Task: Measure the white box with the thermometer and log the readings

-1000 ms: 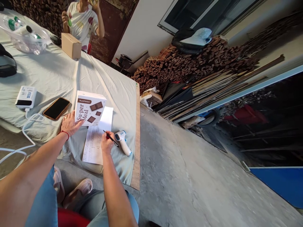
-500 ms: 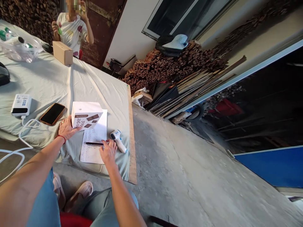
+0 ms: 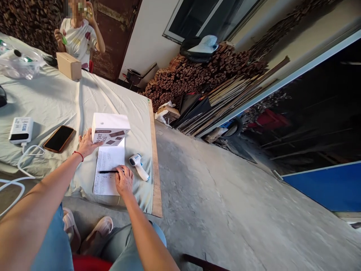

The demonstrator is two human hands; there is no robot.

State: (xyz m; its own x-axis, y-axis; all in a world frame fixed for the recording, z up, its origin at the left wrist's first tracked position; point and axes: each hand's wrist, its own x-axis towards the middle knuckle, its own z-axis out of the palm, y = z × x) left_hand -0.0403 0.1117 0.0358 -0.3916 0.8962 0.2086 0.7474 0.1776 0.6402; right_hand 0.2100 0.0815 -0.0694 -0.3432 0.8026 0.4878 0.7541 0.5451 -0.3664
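Observation:
My left hand (image 3: 88, 143) rests against the left side of a white carton (image 3: 110, 128) printed with brown bars, its fingers spread and its thumb along the lower front. The carton stands on the table, over the far end of a sheet of paper (image 3: 108, 182) filled with writing. On that sheet lies a black pen (image 3: 107, 172). The fingers of my right hand (image 3: 124, 180) are closed at the pen's right end, fingertips partly hidden. Just right of this hand is a white and blue infrared thermometer (image 3: 139, 166), untouched.
A phone (image 3: 59, 138) and a white power bank (image 3: 21, 130) with a cable lie at the left of the cloth-covered table (image 3: 113, 94). A brown cardboard box (image 3: 69, 66) and a plastic bag of bottles (image 3: 21, 64) stand farther back. Another person (image 3: 77, 39) sits across the table.
My left hand and the white carton have moved right and away from me, baring more of the paper. My right hand has shifted slightly left over the pen's end.

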